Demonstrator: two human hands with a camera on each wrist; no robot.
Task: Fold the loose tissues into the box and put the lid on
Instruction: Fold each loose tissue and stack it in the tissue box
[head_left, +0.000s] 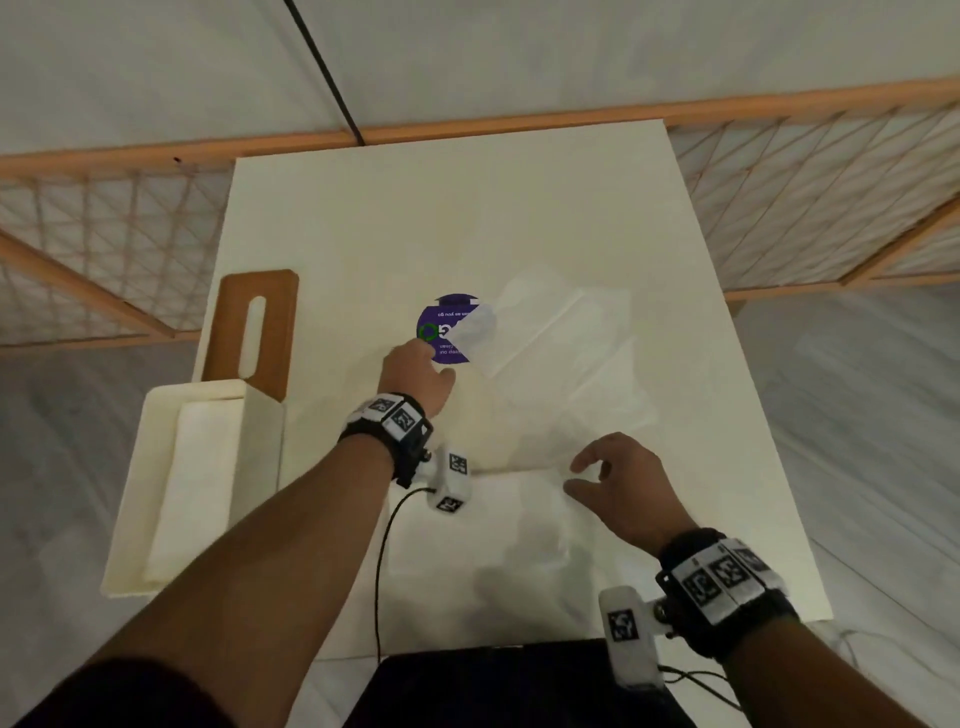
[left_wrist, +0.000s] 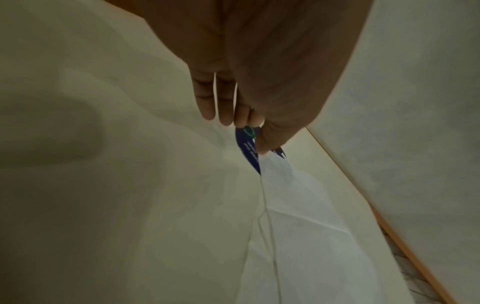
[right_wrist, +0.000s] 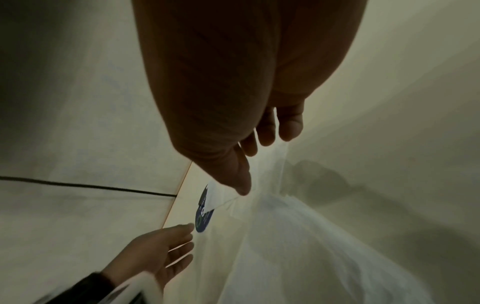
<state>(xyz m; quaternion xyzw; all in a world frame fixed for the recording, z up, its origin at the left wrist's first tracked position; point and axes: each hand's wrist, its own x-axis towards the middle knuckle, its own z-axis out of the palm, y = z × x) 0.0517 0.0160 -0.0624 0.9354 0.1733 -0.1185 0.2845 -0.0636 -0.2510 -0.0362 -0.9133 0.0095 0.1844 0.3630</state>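
Observation:
A thin white tissue (head_left: 561, 353) lies spread on the white table (head_left: 415, 218), and its far-left corner covers part of a round purple sticker (head_left: 441, 343). My left hand (head_left: 423, 345) reaches to that sticker with straight fingers (left_wrist: 223, 107) and holds nothing. My right hand (head_left: 576, 475) hovers at the tissue's near edge (right_wrist: 298, 236), fingers loosely curled and the thumb (right_wrist: 241, 181) apart from them. The white box (head_left: 136, 488) stands at the table's left edge with folded tissues (head_left: 192, 483) inside. Its brown slotted lid (head_left: 278, 322) lies flat just behind it.
A wooden rail with mesh (head_left: 805, 171) runs behind and beside the table. A black cable (head_left: 332, 83) crosses the pale floor beyond. A dark object (head_left: 493, 686) sits at the table's near edge. My wrist camera's cable (head_left: 382, 561) trails across the table's front.

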